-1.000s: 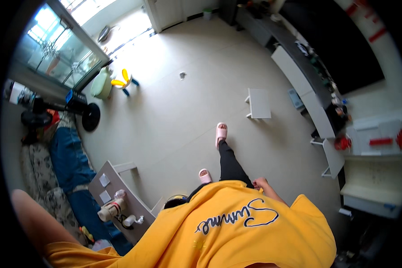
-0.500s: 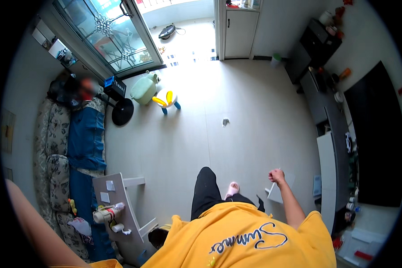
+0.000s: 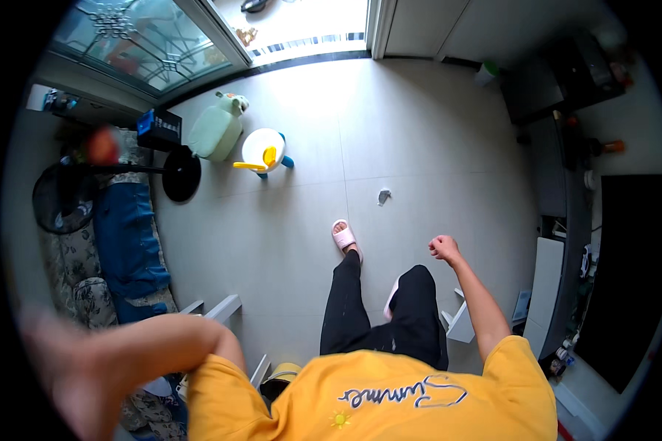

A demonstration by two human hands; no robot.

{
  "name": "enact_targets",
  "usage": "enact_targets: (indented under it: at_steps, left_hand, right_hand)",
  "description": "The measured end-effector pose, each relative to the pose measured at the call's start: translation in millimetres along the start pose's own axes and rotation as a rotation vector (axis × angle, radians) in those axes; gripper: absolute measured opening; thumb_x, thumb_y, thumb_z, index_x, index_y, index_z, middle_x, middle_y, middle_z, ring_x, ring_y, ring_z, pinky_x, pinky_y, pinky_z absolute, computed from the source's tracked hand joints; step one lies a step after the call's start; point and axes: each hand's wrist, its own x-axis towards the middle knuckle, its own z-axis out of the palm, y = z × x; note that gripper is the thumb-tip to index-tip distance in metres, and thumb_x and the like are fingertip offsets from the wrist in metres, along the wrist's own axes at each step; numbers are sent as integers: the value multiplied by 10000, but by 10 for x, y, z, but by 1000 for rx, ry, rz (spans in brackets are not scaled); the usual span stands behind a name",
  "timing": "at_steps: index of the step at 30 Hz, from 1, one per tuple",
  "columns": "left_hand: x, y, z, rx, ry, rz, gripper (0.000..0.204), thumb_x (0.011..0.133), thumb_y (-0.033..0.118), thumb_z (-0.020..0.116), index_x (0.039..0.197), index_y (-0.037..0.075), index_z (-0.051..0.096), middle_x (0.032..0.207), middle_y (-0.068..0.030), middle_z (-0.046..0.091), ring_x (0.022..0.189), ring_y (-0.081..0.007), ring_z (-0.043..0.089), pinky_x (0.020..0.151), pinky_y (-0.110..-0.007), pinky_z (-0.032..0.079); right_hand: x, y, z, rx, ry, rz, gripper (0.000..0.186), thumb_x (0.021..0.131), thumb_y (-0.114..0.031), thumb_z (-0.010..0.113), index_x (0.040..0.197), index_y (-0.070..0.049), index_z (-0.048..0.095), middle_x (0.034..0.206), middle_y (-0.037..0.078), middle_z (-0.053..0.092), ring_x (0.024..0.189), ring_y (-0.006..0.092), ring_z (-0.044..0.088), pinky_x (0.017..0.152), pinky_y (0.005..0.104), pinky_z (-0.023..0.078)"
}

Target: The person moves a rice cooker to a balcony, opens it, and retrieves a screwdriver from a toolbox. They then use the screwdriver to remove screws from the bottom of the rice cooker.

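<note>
My left hand (image 3: 62, 356) is a motion-smeared shape at the lower left, its fingers unclear, with the bent forearm above the sofa side. My right hand (image 3: 443, 248) is held out at centre right, loosely fisted, with nothing seen in it; a low white table (image 3: 460, 321) stands below it. I wear a yellow T-shirt (image 3: 375, 411), black trousers (image 3: 346, 301) and pink slippers (image 3: 343, 237), one foot forward on the tiled floor. A small crumpled grey scrap (image 3: 384, 196) lies in front of my feet.
A stool with yellow ears (image 3: 261, 147) stands beside a green animal-shaped seat (image 3: 213, 136) and a black fan base (image 3: 181, 176). A sofa with blue covers (image 3: 129, 235) lines the left; a TV (image 3: 625, 272) and long cabinet (image 3: 548, 279) the right. A glass door (image 3: 140, 44) stands open ahead.
The view has swung right and moved toward the doorway. My left arm has come up and inward, my right arm has swung forward, and my leading foot has changed.
</note>
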Motion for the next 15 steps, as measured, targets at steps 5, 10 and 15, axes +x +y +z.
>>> enact_targets:
  at_steps: [5, 10, 15]
  left_hand:
    - [-2877, -1623, 1791, 63, 178, -1437, 255, 913, 151, 420, 1091, 17, 542, 1054, -94, 580, 1002, -196, 548, 881, -326, 411]
    - [-4952, -1314, 2972, 120, -415, -1513, 259, 748, -13, 547, 1005, 9, 561, 1011, -159, 558, 964, -317, 543, 840, -376, 439]
    - [-5545, -1253, 3303, 81, -697, -1657, 239, 755, 41, 576, 991, 4, 566, 975, -133, 571, 879, -289, 561, 759, -356, 458]
  right_hand:
    - [1496, 122, 489, -704, -19, -321, 259, 768, -232, 498, 829, -24, 641, 832, 194, 613, 787, 331, 593, 716, 419, 481]
    - [3149, 281, 1248, -823, -139, -301, 257, 747, -237, 538, 930, -107, 664, 1289, 243, 370, 1048, 383, 506, 898, 428, 428]
    - [4449, 675, 1915, -1046, -167, -286, 322, 701, -69, 585, 1017, -116, 629, 1442, 181, 90, 1035, 356, 501, 871, 411, 460]
